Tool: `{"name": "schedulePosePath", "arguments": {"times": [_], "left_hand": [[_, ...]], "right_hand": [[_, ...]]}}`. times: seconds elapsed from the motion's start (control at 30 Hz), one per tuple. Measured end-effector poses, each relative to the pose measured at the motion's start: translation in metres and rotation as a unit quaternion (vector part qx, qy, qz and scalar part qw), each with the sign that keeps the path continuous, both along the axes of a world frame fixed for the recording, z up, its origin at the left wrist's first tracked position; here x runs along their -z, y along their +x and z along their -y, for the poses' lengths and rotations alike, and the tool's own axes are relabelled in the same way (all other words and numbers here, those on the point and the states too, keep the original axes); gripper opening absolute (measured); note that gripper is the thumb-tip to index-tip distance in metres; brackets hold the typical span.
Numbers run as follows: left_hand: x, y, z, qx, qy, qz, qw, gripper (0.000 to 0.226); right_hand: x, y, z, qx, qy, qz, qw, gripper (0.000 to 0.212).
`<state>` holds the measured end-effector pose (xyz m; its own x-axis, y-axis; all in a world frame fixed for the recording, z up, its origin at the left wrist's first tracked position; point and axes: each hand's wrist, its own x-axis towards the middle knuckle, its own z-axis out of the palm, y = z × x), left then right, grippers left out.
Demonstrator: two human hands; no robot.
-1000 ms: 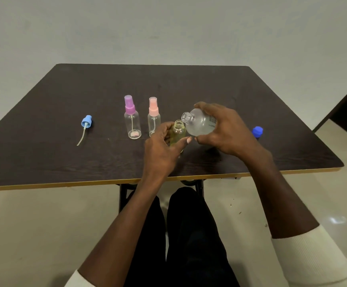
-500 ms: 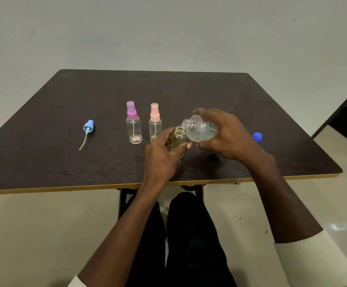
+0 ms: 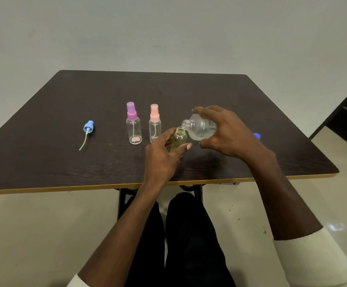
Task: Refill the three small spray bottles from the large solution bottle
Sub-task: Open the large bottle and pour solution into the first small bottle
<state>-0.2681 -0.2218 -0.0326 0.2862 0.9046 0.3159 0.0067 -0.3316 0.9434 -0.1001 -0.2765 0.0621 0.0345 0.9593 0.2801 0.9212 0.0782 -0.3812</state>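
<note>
Both hands are held close together over the near middle of the table (image 3: 64, 154). By the right hand (image 3: 228, 135) the large solution bottle (image 3: 199, 129) is gripped from above, fingers and thumb curled round its clear body; the bottle is tipped almost on its side, its uncapped threaded neck pointed left and lowered to the mouth of the open small bottle (image 3: 179, 139). A label with dark print is seen on the large bottle beside the fingers, but the writing is too small to be read. By the left hand (image 3: 162, 156) the open small bottle, yellowish in tint, is held upright between thumb and fingers, its mouth uncovered just under the large bottle's neck.

The dark wood-grain table, edged in a pale strip, is set against a plain wall. Three small spray bottles are counted: the one being held, and two standing upright just to its left, close together. The purple-capped bottle (image 3: 133, 126) is the farther left, the pink-capped bottle (image 3: 154, 124) the nearer to the left hand; both are clear. One blue spray head (image 3: 88, 129) with its dip tube is laid well apart to the left. One blue cap (image 3: 257, 136) is partly hidden behind the right wrist.
</note>
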Motion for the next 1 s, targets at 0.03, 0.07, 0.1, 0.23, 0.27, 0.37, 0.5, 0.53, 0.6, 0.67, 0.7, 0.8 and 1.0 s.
{"name": "schedulePosePath", "arguments": {"times": [0.03, 0.07, 0.1, 0.23, 0.27, 0.37, 0.5, 0.53, 0.6, 0.67, 0.7, 0.8, 1.0], "left_hand": [[0.0, 0.0, 0.0, -0.001, -0.001, 0.001, 1.0, 0.047], [0.0, 0.001, -0.001, -0.002, -0.002, 0.001, 1.0, 0.048], [0.001, 0.001, -0.001, -0.003, -0.003, 0.0, 1.0, 0.049], [0.003, 0.0, -0.002, -0.009, -0.007, -0.002, 1.0, 0.055], [0.003, 0.0, -0.003, -0.011, -0.007, -0.002, 1.0, 0.055], [0.003, 0.001, -0.002, -0.01, -0.008, 0.002, 1.0, 0.051], [0.004, 0.002, -0.002, -0.01, -0.011, 0.007, 1.0, 0.05], [0.004, 0.002, -0.002, -0.01, -0.01, 0.007, 1.0, 0.049], [0.002, 0.001, -0.001, -0.013, -0.012, 0.009, 1.0, 0.049], [0.002, 0.001, -0.001, -0.013, -0.013, 0.007, 1.0, 0.05], [0.003, 0.001, -0.001, -0.014, -0.013, 0.004, 1.0, 0.051], [0.004, 0.002, -0.002, -0.011, -0.015, 0.003, 1.0, 0.052], [0.001, 0.001, -0.001, -0.015, -0.012, 0.006, 1.0, 0.05]], "right_hand": [[-0.001, 0.0, 0.0, 0.001, 0.002, 0.002, 1.0, 0.079], [-0.001, 0.0, 0.0, 0.002, 0.004, 0.005, 1.0, 0.079], [-0.002, 0.0, 0.0, 0.003, 0.004, 0.008, 1.0, 0.078], [-0.004, -0.002, -0.001, 0.003, 0.0, 0.017, 1.0, 0.079], [-0.005, -0.002, 0.0, 0.003, -0.001, 0.018, 1.0, 0.079], [-0.006, -0.003, 0.0, 0.004, -0.001, 0.025, 1.0, 0.079], [-0.008, -0.004, 0.0, 0.008, -0.003, 0.039, 0.999, 0.079], [-0.009, -0.005, 0.0, 0.008, -0.004, 0.04, 0.999, 0.078], [-0.01, -0.005, 0.0, 0.006, -0.003, 0.043, 0.999, 0.078], [-0.01, -0.005, 0.0, 0.007, -0.003, 0.045, 0.999, 0.078], [-0.01, -0.005, 0.0, 0.007, -0.004, 0.046, 0.999, 0.078], [-0.01, -0.005, -0.001, 0.008, -0.007, 0.046, 0.999, 0.078], [-0.012, -0.006, 0.0, 0.006, -0.009, 0.051, 0.999, 0.077]]}}
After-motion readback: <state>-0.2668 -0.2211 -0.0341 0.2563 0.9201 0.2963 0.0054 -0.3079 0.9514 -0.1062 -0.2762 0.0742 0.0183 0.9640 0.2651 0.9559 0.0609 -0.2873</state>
